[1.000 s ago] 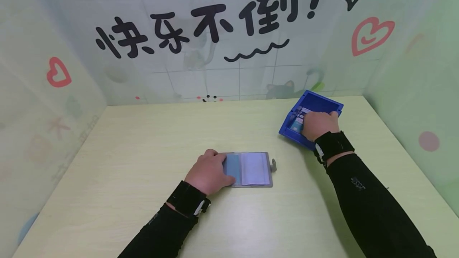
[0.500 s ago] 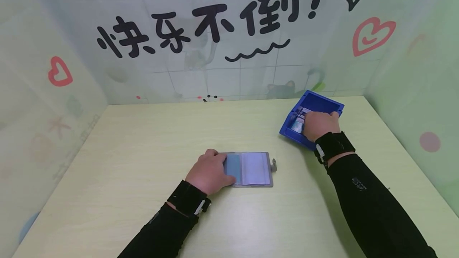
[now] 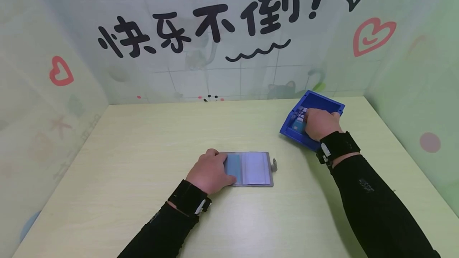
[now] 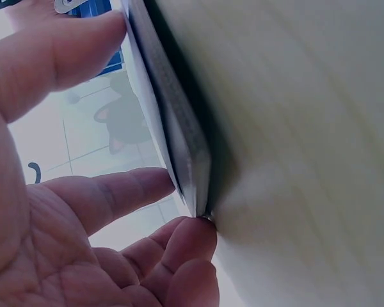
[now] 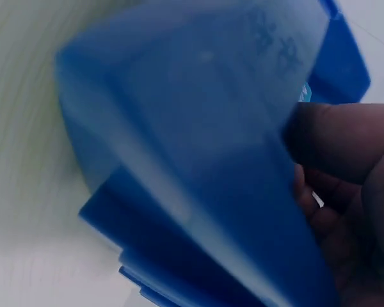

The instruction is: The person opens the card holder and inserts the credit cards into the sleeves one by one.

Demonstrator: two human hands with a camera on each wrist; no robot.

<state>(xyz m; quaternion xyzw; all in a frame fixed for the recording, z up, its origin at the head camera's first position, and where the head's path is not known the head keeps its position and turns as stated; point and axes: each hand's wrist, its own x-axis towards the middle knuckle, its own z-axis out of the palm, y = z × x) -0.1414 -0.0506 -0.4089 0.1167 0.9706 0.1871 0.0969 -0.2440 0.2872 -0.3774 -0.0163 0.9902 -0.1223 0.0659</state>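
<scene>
A lettered backdrop (image 3: 251, 79) hangs behind the pale wood-grain tabletop (image 3: 154, 142) we work over. Our left hand (image 3: 209, 171) grips the left end of an open card holder (image 3: 256, 169), thumb at the near edge and fingers at the top and left edges, so the holder lies in the middle of the tabletop with its pages face up. In the left wrist view the gripped edge looks slightly raised, with a dark shadow under it; if we lift or squeeze unevenly there, we judge the cover could fold over or the whole thing skid. Our right hand (image 3: 322, 124) reaches into a blue plastic box (image 3: 319, 100), but we cannot tell what its fingers close on, since knuckles and box wall hide the tips. Beside them, inside the box, lies a printed card (image 3: 298, 123); blind fingers could miss it or, perhaps, bring up more than one. The box sits askew near the back right, with no second hand bracing it, so a sideways pull could drag it along. Farther out, the snap strap (image 3: 274, 165) sticks out from the holder's right edge, where it could catch a passing card.
</scene>
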